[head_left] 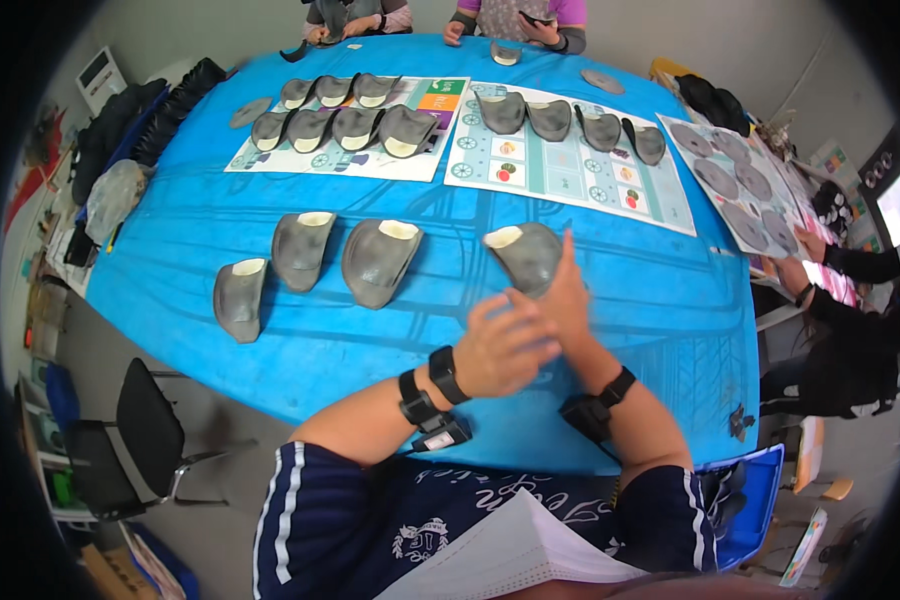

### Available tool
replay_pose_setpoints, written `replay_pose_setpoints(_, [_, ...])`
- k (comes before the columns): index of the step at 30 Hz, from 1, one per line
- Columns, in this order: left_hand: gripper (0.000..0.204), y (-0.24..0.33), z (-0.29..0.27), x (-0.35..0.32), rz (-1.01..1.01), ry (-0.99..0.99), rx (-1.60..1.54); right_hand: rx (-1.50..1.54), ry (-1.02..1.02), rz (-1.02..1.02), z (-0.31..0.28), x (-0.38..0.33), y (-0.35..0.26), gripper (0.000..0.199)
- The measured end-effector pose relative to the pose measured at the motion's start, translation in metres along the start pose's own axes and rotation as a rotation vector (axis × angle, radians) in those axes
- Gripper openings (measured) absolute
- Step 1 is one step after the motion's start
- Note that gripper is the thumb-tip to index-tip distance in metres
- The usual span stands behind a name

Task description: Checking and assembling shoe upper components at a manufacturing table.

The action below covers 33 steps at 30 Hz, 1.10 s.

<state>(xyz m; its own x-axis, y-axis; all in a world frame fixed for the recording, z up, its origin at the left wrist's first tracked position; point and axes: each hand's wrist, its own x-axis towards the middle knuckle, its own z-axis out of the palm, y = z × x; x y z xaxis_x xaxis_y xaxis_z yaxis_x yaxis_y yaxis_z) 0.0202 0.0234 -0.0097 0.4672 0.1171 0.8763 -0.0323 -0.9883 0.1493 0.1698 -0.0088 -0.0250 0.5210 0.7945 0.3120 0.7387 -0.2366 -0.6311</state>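
A grey moulded insole piece with a pale patch at one end (523,255) is held just above the blue table (660,290). My right hand (568,300) grips it from below and behind, one finger raised along its right edge. Against the piece's lower left edge, my left hand (500,348) has its fingers curled. Both wrists wear black bands with small devices. Three more of the same grey pieces (377,260) (301,248) (240,297) lie in a row to the left of my hands.
Two printed paper sheets (570,175) (420,150) farther back carry several more grey pieces. A third sheet at right (760,215) holds grey discs. Other people sit at the far edge and right side. A black chair (140,430) stands at lower left.
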Motion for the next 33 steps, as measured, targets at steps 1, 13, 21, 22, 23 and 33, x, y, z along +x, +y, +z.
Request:
replay_pose_setpoints(1, [0.033,0.012,-0.005,-0.001,0.148,0.034,-0.027,0.01,0.005,0.009,0.012,-0.006,-0.013,0.111])
replay_pose_setpoints(13, [0.043,0.041,-0.006,-0.007,0.38,0.27,-0.061,-0.185,0.024,0.104,0.05,-0.057,-0.089,0.119])
replay_pose_setpoints(21, [0.051,0.038,-0.011,-0.012,0.385,0.131,-0.102,-0.348,0.171,-0.338,0.011,-0.042,-0.039,0.096])
replay_pose_setpoints(22, [0.052,0.035,-0.01,-0.01,0.371,0.118,-0.095,-0.397,0.228,-0.32,0.004,-0.026,-0.017,0.095])
replay_pose_setpoints(23, [0.052,0.034,-0.006,-0.008,0.366,0.141,-0.1,-0.452,0.287,-0.297,-0.006,-0.007,0.012,0.093])
replay_pose_setpoints(33, [0.041,0.024,-0.006,-0.016,0.145,-0.014,-0.071,-0.052,0.378,0.187,-0.078,0.194,0.178,0.119])
